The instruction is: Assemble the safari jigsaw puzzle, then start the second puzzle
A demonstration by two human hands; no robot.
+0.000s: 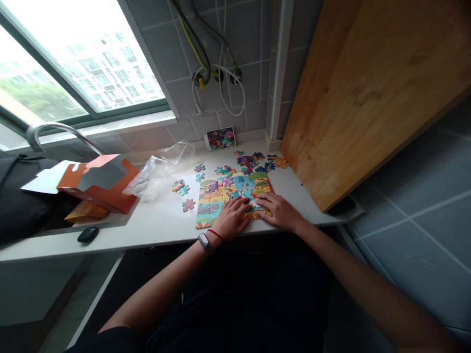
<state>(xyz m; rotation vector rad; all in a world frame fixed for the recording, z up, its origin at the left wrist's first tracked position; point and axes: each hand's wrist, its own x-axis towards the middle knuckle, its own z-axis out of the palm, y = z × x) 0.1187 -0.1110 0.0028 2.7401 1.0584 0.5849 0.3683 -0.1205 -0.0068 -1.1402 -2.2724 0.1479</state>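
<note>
A colourful animal jigsaw puzzle [217,193] lies flat on the white counter, its pieces largely joined into a rectangle. My left hand [232,215] rests palm down over its lower middle, fingers stretched out on the pieces. On the lower right part lies my right hand [278,211], also flat with its fingers extended. Both hands cover some of the picture between and beneath them. Loose puzzle pieces [189,205] are scattered left of the puzzle. Behind it sits a heap of darker loose pieces [248,161].
A picture card [220,139] leans against the tiled wall. Crumpled clear plastic bags [158,171] and an open orange box [101,189] are on the left, with a black mouse [88,235] near the front edge. A large wooden board [364,98] stands at the right.
</note>
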